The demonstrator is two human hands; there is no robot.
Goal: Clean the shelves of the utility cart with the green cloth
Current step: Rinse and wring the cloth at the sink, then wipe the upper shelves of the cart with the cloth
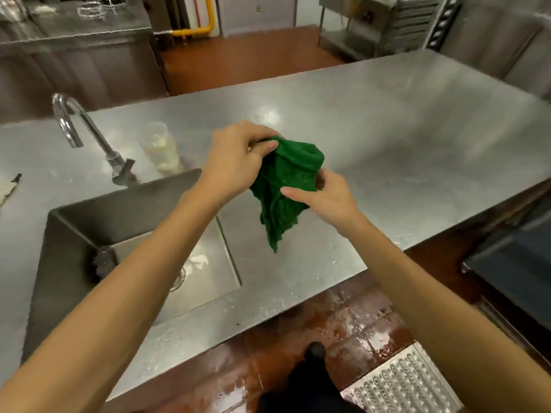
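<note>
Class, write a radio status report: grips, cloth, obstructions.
Left grip, right grip: both hold green cloth. Cloth bunched, hanging over counter beside sink. Nothing in the way.

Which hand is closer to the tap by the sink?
Left. The left hand grips the top of the green cloth, right of the tap; the right hand holds the cloth farther right.

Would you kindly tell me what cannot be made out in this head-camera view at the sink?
- Head view: whether the dark surface at the right belongs to the utility cart; the frame edge cuts it off.
- Sink drain: partly hidden by the left forearm.
- Clear container: blurred, contents unclear.
- Green cloth: top corner hidden inside the left hand; the right hand has its fingertips behind it.
</note>
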